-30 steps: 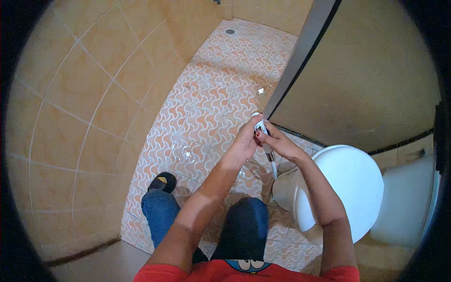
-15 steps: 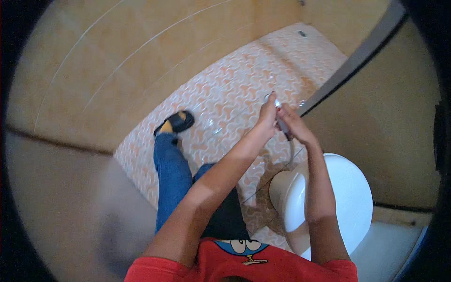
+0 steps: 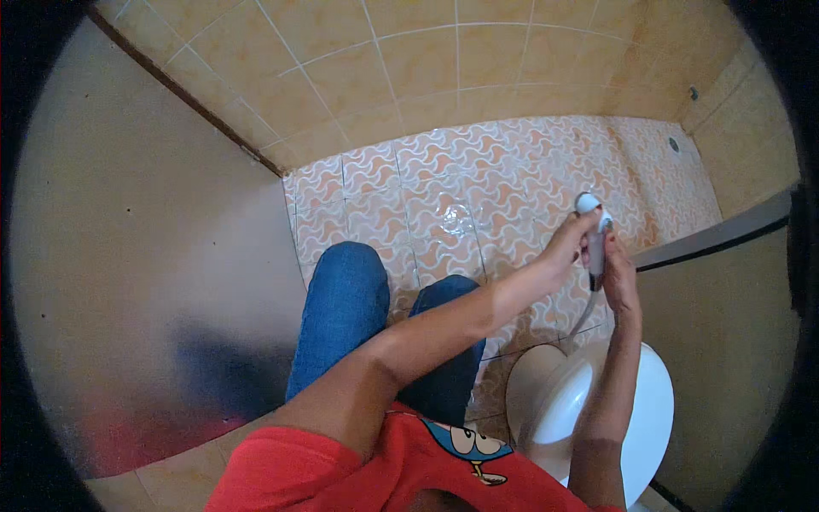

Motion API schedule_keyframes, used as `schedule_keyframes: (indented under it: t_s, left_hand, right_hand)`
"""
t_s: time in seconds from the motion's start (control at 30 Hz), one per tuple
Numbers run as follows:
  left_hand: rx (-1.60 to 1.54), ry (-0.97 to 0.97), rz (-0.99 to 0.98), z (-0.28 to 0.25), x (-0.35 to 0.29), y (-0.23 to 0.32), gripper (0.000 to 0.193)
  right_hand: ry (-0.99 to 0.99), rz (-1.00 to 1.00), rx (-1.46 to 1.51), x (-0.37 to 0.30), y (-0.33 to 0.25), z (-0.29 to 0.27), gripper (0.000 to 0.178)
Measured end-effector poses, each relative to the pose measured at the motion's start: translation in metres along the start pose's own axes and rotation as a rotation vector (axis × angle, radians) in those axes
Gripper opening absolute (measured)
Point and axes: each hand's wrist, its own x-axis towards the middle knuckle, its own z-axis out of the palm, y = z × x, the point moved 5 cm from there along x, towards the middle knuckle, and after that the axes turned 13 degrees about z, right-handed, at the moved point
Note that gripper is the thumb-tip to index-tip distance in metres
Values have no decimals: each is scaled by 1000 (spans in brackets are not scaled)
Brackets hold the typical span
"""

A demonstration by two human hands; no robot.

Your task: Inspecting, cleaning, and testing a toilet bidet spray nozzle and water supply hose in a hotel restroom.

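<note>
Reaching ahead and to my right, I slant my left arm (image 3: 435,333) across my thigh (image 3: 446,380) and pass my right arm (image 3: 610,388) above the white toilet (image 3: 653,410). My left hand (image 3: 568,243) is clamped round the sprayer (image 3: 596,256), near its head, over the tiled floor (image 3: 371,183); my right hand (image 3: 621,277) lies along the handle, though I cannot tell how far those fingers wrap.

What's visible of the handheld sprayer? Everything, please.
The handheld sprayer has a rounded white head, a smooth, pale, plastic-looking grip and a darker collar, from which a pale hose runs down toward the toilet. It is held above the floor, head away from the wearer. The left hand grips it; the right hand touches its right side. Whether it's spraying is unclear.
</note>
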Motion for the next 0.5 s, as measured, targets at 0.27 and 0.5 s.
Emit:
schedule_keyframes:
  t_s: [0.27, 0.5]
  left_hand:
    - [185, -125, 96, 12, 3, 8, 33]
    - [189, -108, 143, 30, 14, -1, 32]
  right_hand:
    - [38, -36, 215, -2, -10, -3, 42]
    - [269, -59, 257, 2, -1, -31, 46]
